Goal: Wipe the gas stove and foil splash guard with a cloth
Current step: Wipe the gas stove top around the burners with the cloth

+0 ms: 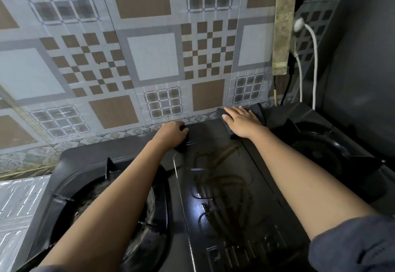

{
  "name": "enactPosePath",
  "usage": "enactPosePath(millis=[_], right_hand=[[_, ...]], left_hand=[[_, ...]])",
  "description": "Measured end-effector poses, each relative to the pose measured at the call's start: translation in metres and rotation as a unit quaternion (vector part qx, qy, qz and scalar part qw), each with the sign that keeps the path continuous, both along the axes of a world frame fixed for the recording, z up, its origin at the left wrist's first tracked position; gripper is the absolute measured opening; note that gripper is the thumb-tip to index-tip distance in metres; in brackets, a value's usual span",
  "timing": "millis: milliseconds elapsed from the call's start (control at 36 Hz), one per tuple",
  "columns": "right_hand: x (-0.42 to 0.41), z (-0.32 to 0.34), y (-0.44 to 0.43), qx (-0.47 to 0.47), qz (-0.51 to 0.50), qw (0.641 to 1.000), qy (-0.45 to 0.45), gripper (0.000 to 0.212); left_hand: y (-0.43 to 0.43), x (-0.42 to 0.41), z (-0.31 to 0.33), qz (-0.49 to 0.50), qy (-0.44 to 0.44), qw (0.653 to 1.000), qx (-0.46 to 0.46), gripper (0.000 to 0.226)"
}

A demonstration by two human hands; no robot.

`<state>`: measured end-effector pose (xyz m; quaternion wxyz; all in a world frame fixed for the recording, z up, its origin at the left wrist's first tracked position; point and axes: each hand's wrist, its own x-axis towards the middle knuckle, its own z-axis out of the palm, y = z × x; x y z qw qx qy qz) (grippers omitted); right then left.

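A black two-burner gas stove fills the lower middle, its glossy centre panel streaked with wet marks. My right hand lies flat on a dark grey cloth, pressing it onto the stove's far edge near the wall. My left hand is curled over the stove's back edge, gripping it. The foil splash guard, silvery and embossed, stands at the lower left beside the left burner. The right burner is partly hidden by my right forearm.
A wall with a patterned brown and grey tile covering rises behind the stove. A worn power strip with a white plug and cable hangs at the upper right. A dark grey panel closes the right side.
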<state>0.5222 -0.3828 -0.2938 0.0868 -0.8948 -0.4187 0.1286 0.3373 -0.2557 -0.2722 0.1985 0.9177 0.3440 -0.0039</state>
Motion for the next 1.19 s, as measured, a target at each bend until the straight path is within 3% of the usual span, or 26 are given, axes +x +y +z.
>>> enactPosePath(millis=[472,833,1194], right_hand=[[0.041,0.003,-0.026,0.019,-0.102,0.995,-0.001,0.053],[0.038,0.007,-0.024,0.011,-0.253,0.967,0.017,0.051],[-0.003,0.016,-0.009,-0.033,-0.251,0.966,0.043,0.056]], left_hand=[[-0.017,0.031,-0.003,-0.042,-0.019,0.998,-0.048,0.045],[-0.016,0.029,-0.005,-0.054,-0.018,0.998,-0.032,0.046],[-0.002,-0.008,-0.004,-0.071,0.000,0.997,-0.014,0.055]])
